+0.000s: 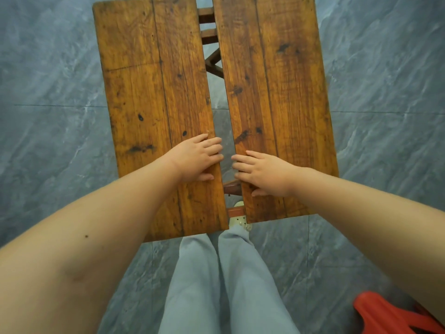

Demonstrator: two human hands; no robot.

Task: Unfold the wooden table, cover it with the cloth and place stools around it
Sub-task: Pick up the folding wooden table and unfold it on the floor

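The wooden table (149, 80) stands in front of me as two worn orange-brown leaves with a narrow gap running down the middle. Dark frame bars show through that gap. My left hand (197, 159) lies on the left leaf, fingers curled over its inner edge. My right hand (262, 173) rests on the right leaf (277, 80), fingers over its inner edge too. The two hands face each other across the gap, near the table's near end. No cloth is in view.
Grey marbled floor tiles (48, 116) surround the table. A red plastic stool (390, 314) pokes in at the bottom right corner, partly behind my right arm. My legs in light blue trousers and a pale shoe (237, 220) stand at the table's near edge.
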